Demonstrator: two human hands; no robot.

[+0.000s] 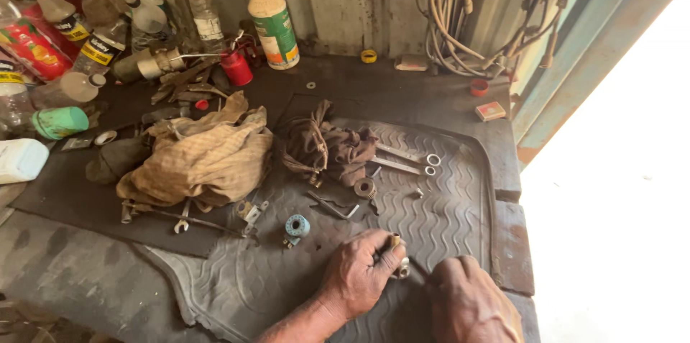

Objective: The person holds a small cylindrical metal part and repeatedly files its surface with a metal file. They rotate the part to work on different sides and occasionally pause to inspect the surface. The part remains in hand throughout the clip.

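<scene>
- Keep the work low over the grey ribbed rubber mat [445,206] on the desk [65,271], so a dropped piece lands in its grooves.
- The tan rag [201,156] lies well apart, up left.
- Your left hand [359,271] is closed around a small brass-tipped metal fitting [395,246]; grip it steady, I judge.
- Your right hand [471,300] is curled just beside it; whether it holds anything, I cannot tell.
- The blue spool [296,226] sits near your left knuckles.
</scene>
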